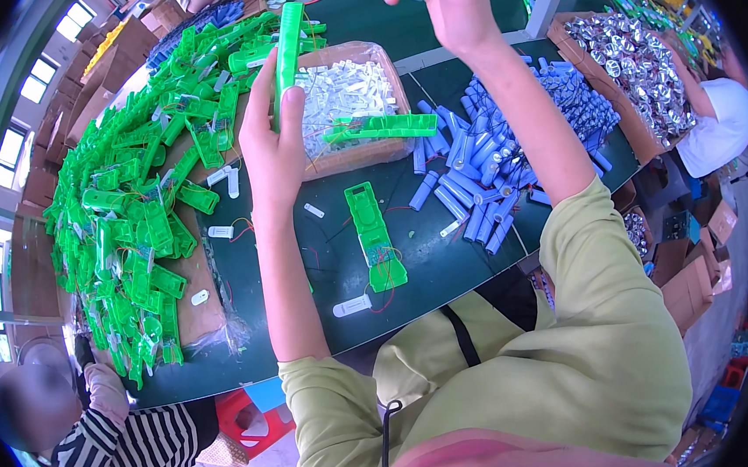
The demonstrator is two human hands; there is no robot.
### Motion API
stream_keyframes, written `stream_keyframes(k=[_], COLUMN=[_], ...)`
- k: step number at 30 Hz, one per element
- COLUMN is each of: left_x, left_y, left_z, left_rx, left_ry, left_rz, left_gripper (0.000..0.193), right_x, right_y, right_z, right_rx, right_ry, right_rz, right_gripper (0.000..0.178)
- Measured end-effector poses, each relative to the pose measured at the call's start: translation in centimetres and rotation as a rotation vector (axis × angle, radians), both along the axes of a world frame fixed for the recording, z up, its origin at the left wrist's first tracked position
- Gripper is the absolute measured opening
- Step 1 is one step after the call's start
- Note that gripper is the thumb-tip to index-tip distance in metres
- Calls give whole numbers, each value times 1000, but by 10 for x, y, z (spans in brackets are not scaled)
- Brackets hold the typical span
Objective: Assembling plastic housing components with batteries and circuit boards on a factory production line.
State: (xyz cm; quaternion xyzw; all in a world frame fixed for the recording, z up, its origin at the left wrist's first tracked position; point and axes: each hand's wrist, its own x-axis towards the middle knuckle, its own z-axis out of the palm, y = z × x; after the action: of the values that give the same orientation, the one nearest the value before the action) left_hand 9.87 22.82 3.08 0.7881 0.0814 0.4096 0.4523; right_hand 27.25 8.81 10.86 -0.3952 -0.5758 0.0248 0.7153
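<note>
My left hand (275,153) is raised over the table, closed around a long bright green plastic casing (289,47) held upright between thumb and fingers. My right hand (453,8) is lifted at the top edge, its fingers bent and partly cut off by the frame. A thin red wire runs from near the held casing up toward those fingers; whether they pinch it is hidden. Below lies an open green casing (374,233) with a small circuit board and wires, beside a white oval piece (352,305). Another green casing (383,127) rests across a box of small white parts (344,82).
A large heap of green casings (140,217) covers the left side. Blue cylindrical cells with wires (483,172) are piled at right, beside a carton of shiny silver parts (629,64). A person in striped sleeves (135,437) sits lower left; another person in white (717,127) is at right.
</note>
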Motion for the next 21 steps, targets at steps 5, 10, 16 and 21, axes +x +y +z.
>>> stream_keyframes(k=[5, 10, 16, 21], left_x=[10, -1, 3, 6], left_y=[-3, 0, -5, -3], left_z=[-1, -2, 1, -8], left_rx=[203, 332, 245, 94], left_ry=[-43, 16, 57, 42], left_rz=[61, 255, 273, 180], left_gripper=[41, 40, 40, 40], right_x=[43, 13, -22, -41], right_y=[-15, 14, 29, 39], right_z=[45, 20, -37, -52], right_rx=[-330, -733, -538, -435], right_ry=[348, -140, 147, 424], right_rz=[262, -12, -105, 2], right_gripper=[78, 40, 27, 20])
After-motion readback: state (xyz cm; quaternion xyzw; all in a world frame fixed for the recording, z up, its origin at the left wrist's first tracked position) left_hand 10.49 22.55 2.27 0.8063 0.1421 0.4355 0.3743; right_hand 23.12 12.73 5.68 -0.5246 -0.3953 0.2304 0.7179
